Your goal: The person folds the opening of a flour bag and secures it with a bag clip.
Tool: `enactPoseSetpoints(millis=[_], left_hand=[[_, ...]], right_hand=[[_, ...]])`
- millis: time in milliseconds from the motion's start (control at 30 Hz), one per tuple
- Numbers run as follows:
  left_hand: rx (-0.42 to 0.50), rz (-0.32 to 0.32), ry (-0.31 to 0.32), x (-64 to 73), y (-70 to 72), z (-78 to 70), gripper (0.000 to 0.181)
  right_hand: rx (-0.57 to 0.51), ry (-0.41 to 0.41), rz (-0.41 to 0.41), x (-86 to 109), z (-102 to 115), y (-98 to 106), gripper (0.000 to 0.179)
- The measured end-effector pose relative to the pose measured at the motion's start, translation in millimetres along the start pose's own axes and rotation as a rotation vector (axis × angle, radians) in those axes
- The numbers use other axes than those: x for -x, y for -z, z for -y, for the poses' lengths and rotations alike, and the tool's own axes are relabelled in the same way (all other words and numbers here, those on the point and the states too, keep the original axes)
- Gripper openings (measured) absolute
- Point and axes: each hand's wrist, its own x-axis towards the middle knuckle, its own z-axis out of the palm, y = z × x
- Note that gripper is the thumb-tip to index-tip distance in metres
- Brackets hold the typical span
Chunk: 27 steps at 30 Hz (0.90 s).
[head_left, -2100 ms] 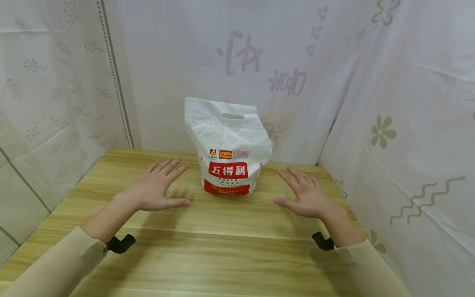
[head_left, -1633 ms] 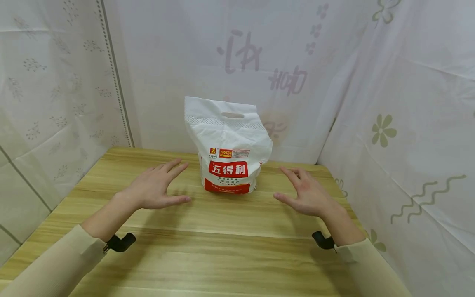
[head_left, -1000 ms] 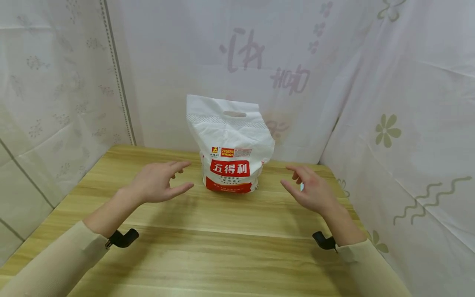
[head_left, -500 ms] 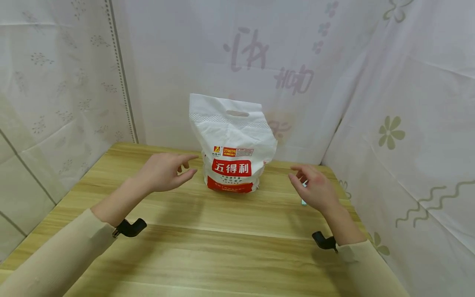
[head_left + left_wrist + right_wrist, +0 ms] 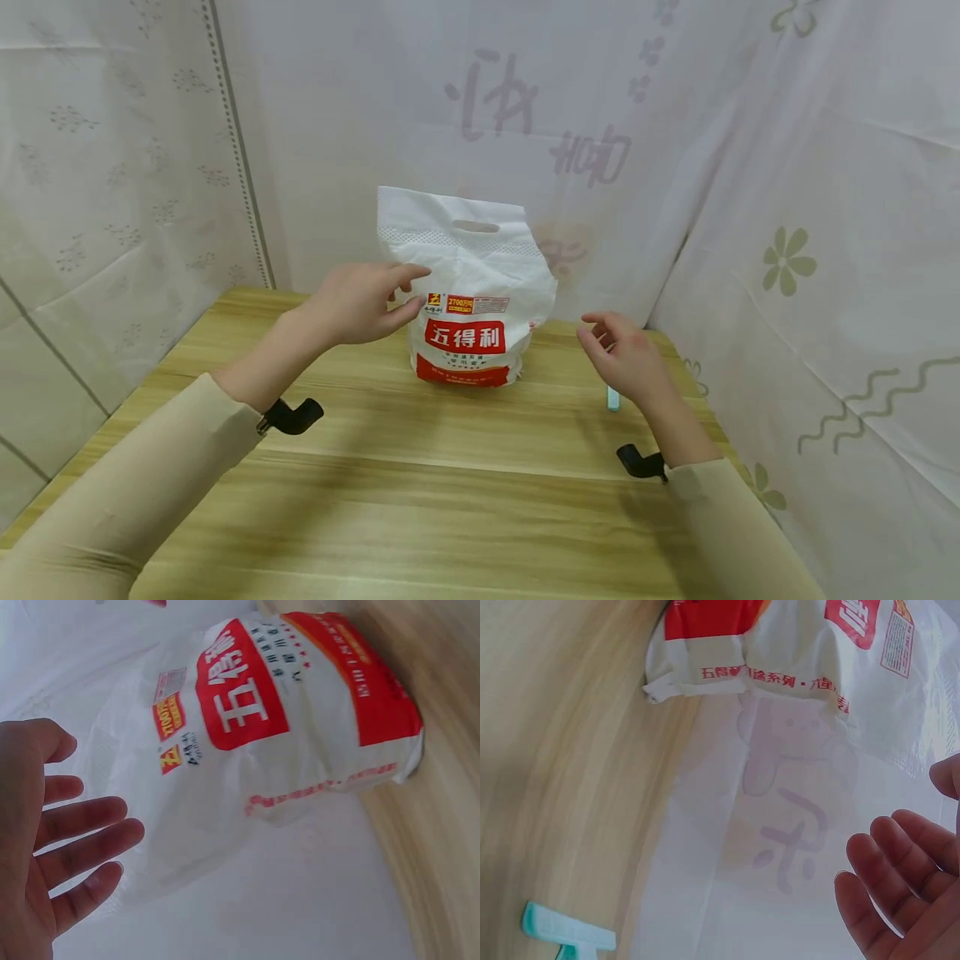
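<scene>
A white flour bag [image 5: 468,258] with red printed labels and a handle slot in its flat top stands upright at the back of the wooden table. My left hand [image 5: 360,304] hovers before the bag's upper left side, its fingers loosely bent and holding nothing. In the left wrist view that hand's fingers [image 5: 82,832] appear apart from one another beside the bag. My right hand [image 5: 626,358] is in the air to the right of the bag, relaxed and without anything in it. Below it on the table lies a small teal plastic piece [image 5: 570,926], T-shaped in the right wrist view and partly hidden in the head view.
White patterned curtains [image 5: 322,150] hang behind the table and along both sides. The wooden tabletop [image 5: 450,517] stretches forward from the bag. A black camera mount [image 5: 296,417] sits at the left wrist, another [image 5: 640,461] at the right.
My left hand has risen and moved right to the bag's front. Both hands' fingers have gone from spread to loosely bent. The teal piece has come into view beneath my right hand.
</scene>
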Motion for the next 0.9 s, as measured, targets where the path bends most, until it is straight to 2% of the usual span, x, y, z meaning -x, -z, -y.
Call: enactPoseSetpoints(millis=[200,467,633,900], left_hand=[[0.002,0.013,0.027,-29.7,19.1,-4.3,0.047],[-0.014,-0.03,0.058,-66.2,41.1,-5.3,0.047],[-0.02,-0.044,0.038,-84.2,46.3,-6.0,0.046],[-0.048,0.045,0.116,-107.9,42.8,-7.5,0.047]], right_hand=[[-0.026,-0.053,0.013,-15.8,5,-1,0.046],[-0.061,-0.112,0.035,-31.7,11,-5,0.053],[-0.106,-0.153,0.037,-39.6,14,-10,0.055],[-0.183,-0.179,0.029,-49.7,19,-24,0.058]])
